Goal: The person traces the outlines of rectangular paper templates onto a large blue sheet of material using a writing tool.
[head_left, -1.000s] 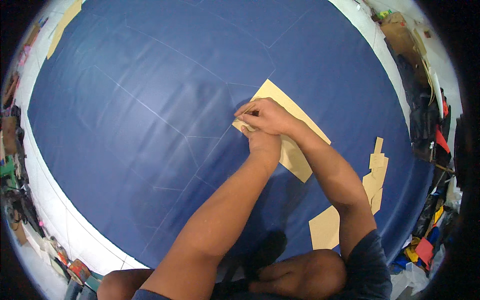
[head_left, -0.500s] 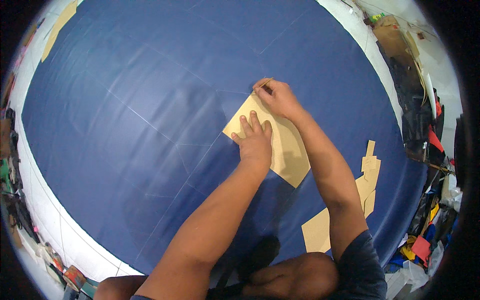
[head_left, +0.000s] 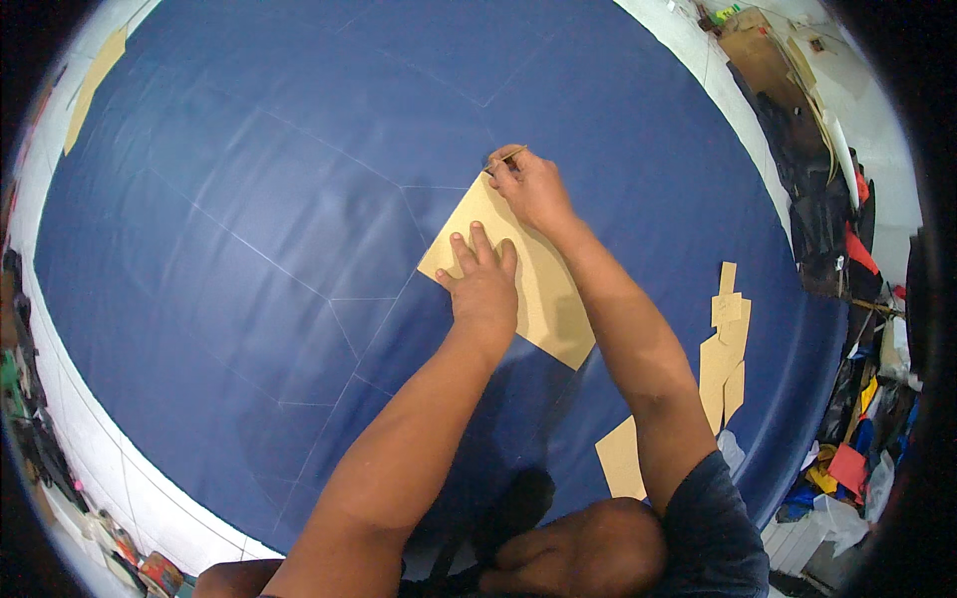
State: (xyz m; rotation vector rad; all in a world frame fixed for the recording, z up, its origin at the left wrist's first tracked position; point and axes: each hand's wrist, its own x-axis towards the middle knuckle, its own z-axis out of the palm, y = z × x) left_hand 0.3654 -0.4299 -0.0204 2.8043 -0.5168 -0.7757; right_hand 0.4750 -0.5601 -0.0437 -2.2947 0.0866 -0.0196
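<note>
A large dark blue sheet of material (head_left: 249,349) marked with thin pale lines spreads beneath my hands. On it lies a tan cardboard template (head_left: 548,299) with straight edges and corners. My left hand (head_left: 483,289) presses flat on the template, fingers spread. At the template's far corner, my right hand (head_left: 528,184) pinches a slim pencil-like marking stick (head_left: 514,152). Its tip is hidden by the fingers, so contact with the sheet cannot be made out.
More tan cardboard pieces (head_left: 725,349) lie overlapping at the right, and another piece (head_left: 620,458) is partly behind my right arm. A long tan strip (head_left: 97,85) rests at the far left edge. Heaped scraps and plastic (head_left: 847,468) line the right side.
The whole view has shifted, so sheet, template and hands appear slightly further left. My left hand stays on the template; my right hand is still at its far corner with the marking stick.
</note>
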